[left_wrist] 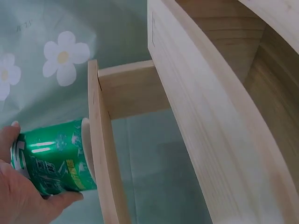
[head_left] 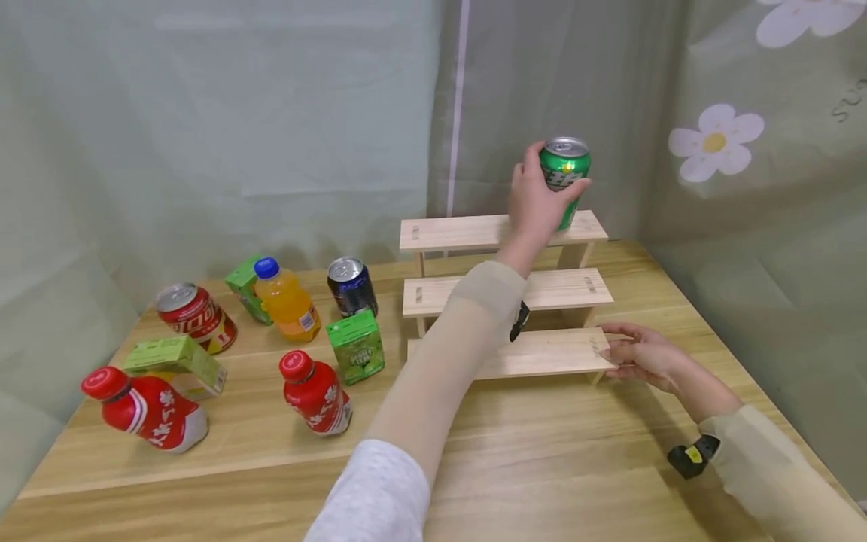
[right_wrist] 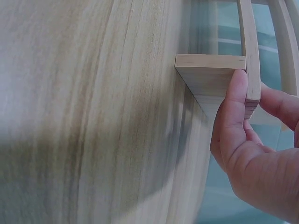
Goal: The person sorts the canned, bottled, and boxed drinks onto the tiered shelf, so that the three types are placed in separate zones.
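Note:
My left hand [head_left: 533, 197] grips a green soda can [head_left: 566, 159] upright at the right end of the top board [head_left: 460, 232] of a three-step wooden shelf. In the left wrist view, thumb and fingers wrap the can [left_wrist: 58, 156], and its base is at the board's surface; whether its full weight rests there I cannot tell. My right hand [head_left: 646, 357] pinches the right end of the lowest board [head_left: 535, 355]. The right wrist view has its thumb and fingers [right_wrist: 233, 109] on either side of that board [right_wrist: 252, 56], beside the support leg [right_wrist: 210, 70].
Left on the wooden table [head_left: 271, 489] stand two red bottles [head_left: 317, 395], a red can [head_left: 196, 316], an orange juice bottle [head_left: 287, 301], a dark blue can [head_left: 352, 287] and several green cartons [head_left: 357, 348]. Curtains [head_left: 305, 113] hang behind and at the sides.

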